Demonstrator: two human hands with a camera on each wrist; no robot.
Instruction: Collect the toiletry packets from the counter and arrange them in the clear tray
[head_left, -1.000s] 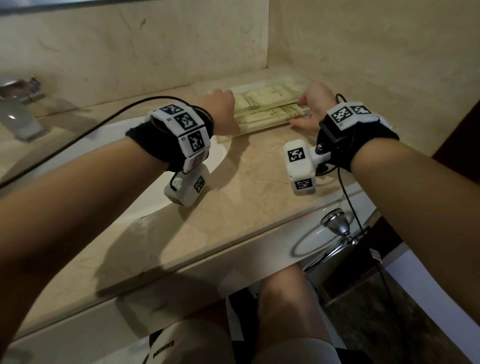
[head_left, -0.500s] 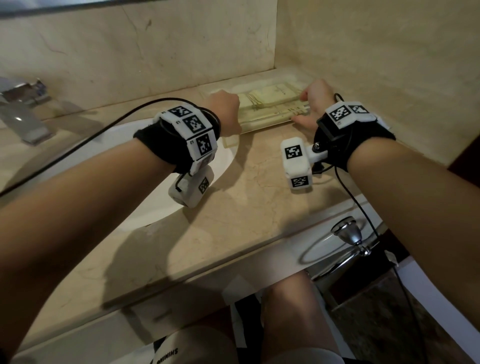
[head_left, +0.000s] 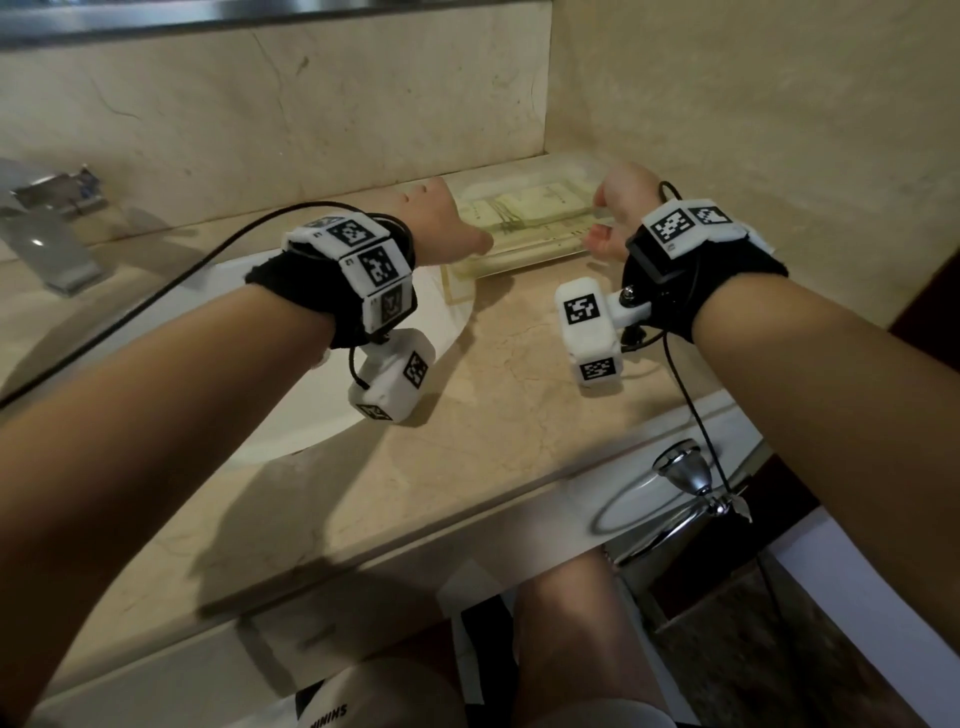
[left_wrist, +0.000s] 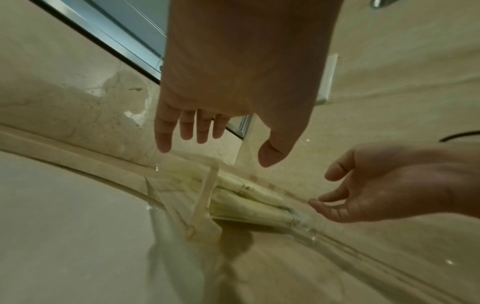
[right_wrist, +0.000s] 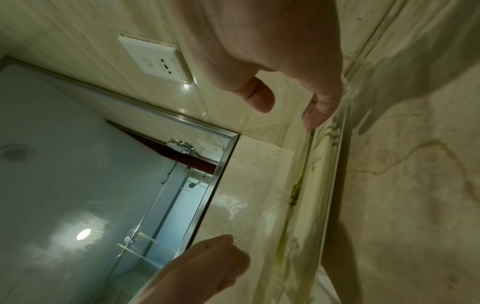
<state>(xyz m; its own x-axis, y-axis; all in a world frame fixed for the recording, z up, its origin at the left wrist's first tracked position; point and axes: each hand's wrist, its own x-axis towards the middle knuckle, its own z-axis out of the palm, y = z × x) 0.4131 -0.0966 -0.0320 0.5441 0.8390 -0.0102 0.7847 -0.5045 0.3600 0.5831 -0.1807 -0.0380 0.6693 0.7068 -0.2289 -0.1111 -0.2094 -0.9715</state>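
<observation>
A clear tray (head_left: 462, 288) stands in the back right corner of the marble counter and holds several pale yellow toiletry packets (head_left: 535, 213) lying flat side by side. My left hand (head_left: 457, 228) hovers at the tray's left end. In the left wrist view the left hand (left_wrist: 218, 152) has straight, spread fingers above the tray (left_wrist: 205, 197) and holds nothing. My right hand (head_left: 608, 218) is at the tray's right end with fingers loosely curled. In the right wrist view a fingertip of the right hand (right_wrist: 288, 111) lies by the edge of the packets (right_wrist: 319, 164).
A white sink basin (head_left: 291, 431) lies to the left of the tray, with a chrome tap (head_left: 52, 244) at far left. Walls close the corner behind and to the right of the tray. A chrome towel ring (head_left: 680, 467) hangs under the counter's front edge. A wall socket (right_wrist: 158, 59) sits above the mirror.
Both hands were pressed against the tray's ends; now the left hand has lifted off with its fingers spread, and the right hand's hold has loosened at the right end.
</observation>
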